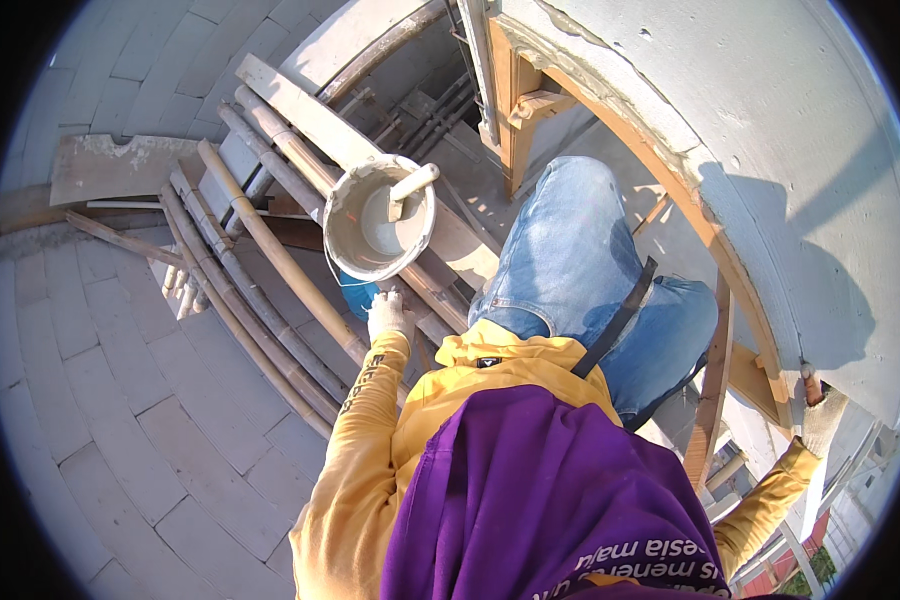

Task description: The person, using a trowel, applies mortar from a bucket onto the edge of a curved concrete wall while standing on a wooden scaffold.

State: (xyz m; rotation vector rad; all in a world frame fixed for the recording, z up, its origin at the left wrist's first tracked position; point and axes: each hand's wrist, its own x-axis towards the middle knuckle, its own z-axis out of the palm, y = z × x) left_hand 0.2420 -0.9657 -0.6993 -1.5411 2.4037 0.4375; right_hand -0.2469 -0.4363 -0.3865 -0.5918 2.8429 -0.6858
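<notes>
My left hand [388, 314], in a pale glove, rests low beside a mortar bucket [336, 222]. Its fingers are curled, and what they hold, if anything, is hidden. Grey mortar coats the inside of the bucket, and a trowel [413, 183] with a pale handle leans across its rim. Under the bucket, a bit of something blue [358, 296] shows next to my fingers. Far to the right, my right hand [821, 418], also gloved, grips the lower edge of a grey plastered wall [760, 240]. One bare digit lies against the wall's face; the other fingers are hidden.
Bamboo poles [270, 238] and a plank [305, 115] run beneath the bucket. A block wall [140, 400] rises on the left. Timber framing [715, 232] lines the plastered wall's edge near my bent knees. Gaps between the supports open onto lower levels.
</notes>
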